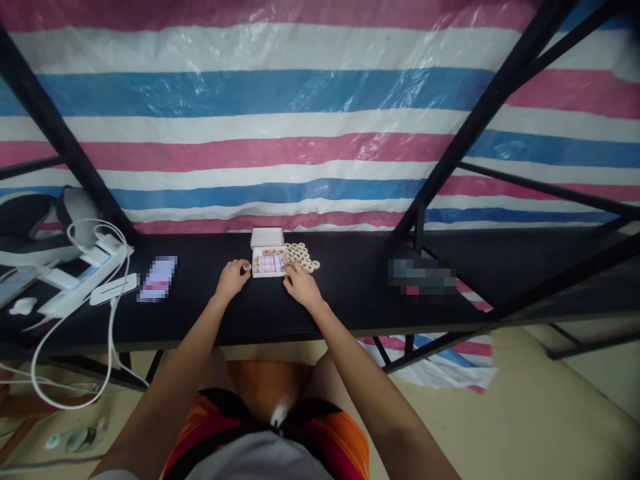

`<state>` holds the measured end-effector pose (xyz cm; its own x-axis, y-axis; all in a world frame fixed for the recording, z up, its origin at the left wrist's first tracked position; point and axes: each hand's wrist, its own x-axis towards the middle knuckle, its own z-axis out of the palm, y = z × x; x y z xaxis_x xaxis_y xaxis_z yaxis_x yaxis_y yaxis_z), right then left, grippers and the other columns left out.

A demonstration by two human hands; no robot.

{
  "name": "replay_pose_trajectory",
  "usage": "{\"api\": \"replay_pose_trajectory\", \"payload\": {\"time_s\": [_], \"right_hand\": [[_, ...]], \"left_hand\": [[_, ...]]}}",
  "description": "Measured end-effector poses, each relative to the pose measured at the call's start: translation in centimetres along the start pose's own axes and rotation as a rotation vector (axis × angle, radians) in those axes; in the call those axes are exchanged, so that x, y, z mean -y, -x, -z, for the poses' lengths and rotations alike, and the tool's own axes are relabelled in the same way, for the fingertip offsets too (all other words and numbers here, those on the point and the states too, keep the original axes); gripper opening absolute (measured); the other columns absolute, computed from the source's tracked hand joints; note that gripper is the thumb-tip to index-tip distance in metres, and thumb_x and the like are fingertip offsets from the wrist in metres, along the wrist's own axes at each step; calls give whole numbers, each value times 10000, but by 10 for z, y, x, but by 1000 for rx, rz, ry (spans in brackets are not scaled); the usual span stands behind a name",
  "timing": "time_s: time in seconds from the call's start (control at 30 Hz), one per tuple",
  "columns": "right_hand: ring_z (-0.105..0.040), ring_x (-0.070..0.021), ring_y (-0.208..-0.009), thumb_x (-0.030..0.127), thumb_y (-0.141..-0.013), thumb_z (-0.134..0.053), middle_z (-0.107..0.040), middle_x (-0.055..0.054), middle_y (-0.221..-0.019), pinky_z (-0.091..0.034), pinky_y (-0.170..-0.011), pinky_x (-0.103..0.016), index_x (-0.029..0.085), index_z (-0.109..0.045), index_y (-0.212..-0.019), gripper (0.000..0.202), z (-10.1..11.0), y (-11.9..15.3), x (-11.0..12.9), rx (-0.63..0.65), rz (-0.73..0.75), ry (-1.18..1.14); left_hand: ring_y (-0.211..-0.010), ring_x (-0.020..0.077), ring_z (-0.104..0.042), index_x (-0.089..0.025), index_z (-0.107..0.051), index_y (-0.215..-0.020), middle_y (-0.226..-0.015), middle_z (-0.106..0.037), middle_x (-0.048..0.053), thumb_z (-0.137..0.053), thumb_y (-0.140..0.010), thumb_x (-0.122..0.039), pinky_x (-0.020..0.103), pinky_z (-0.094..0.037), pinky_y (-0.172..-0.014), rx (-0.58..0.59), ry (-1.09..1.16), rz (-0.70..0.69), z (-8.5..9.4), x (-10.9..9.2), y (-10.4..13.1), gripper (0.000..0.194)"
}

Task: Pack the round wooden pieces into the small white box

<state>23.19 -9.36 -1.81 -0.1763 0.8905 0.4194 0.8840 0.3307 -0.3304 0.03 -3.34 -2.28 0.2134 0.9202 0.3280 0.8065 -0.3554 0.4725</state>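
Note:
On the black table lies a small white box [254,272] with its lid [267,237] standing open at the back. Inside it are a pink and white sheet [271,264] and several small round wooden pieces. More round wooden pieces [299,253] lie in a loose pile just right of the box. My left hand [233,279], beside the box's left edge, pinches one small round piece [247,267] between thumb and fingertips. My right hand [302,283] rests at the box's front right corner with curled fingers; whether they hold anything is too small to tell.
A power strip [90,270] with looping white cables covers the table's left end, near a phone [158,279]. A blurred dark object [423,277] lies at the right. Black metal bars [450,160] slope up on both sides before a striped sheet.

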Motion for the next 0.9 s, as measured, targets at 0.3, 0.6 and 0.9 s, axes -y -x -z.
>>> {"api": "replay_pose_trajectory", "payload": {"time_s": [0.3,0.6,0.9], "right_hand": [[-522,-216,-1125,186,-860,-427,-464,-110,-1340,-462,-914,-329,204,-503,-1283,430,-12,9,19,22,-78,12],[-557,-198,-1072,187,-865,-428,-528,-98,-1268,-453,-912,-308,191,-556,-1205,363,-14,8,15,40,-72,5],[-593,-188,-922,162,-853,-410,-575,-95,-1138,-472,-816,-287,183,-572,-1103,299,-13,8,14,31,-77,-4]], "left_hand": [[-919,174,-561,-179,-597,-820,-926,-587,52,-522,-756,-193,324,-441,-889,18,138,-99,0,-4,1,100],[-836,151,-571,-164,-631,-872,-975,-563,57,-507,-766,-201,295,-464,-839,-20,136,-70,-1,-2,3,168],[-1003,233,-541,-163,-633,-1100,-1097,-596,109,-472,-820,-200,367,-425,-920,7,-103,-47,-2,-5,-3,325]]}}
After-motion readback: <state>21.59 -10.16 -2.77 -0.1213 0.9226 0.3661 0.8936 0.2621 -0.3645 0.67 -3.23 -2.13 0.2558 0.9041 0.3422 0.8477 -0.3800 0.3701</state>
